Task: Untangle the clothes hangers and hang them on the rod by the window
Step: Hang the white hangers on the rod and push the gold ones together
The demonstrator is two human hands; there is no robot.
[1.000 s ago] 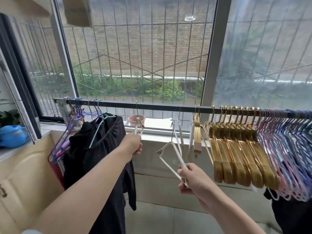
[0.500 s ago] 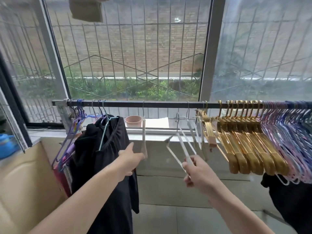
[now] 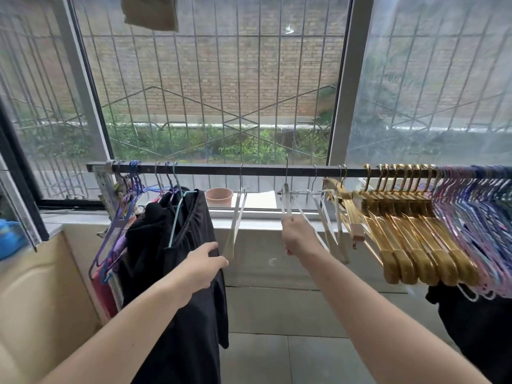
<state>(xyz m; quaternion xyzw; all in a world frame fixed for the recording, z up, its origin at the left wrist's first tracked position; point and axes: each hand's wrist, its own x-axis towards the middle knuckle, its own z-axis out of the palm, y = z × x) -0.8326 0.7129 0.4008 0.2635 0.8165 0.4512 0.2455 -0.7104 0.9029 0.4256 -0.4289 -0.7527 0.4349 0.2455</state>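
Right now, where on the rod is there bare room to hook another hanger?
The rod is bare between the black garment and the lone white hanger, and between that hanger and the one the right hand grips. Crowded: gold hangers and pink-purple hangers rightward.

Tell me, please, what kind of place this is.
Probably a home's enclosed balcony or laundry corner: a rod full of gold hangers runs along a barred window, and a black garment hangs from it.

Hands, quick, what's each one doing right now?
Left hand: open, fingertips by the lone white hanger, holding nothing.
Right hand: closed on a white hanger hooked on the rod.
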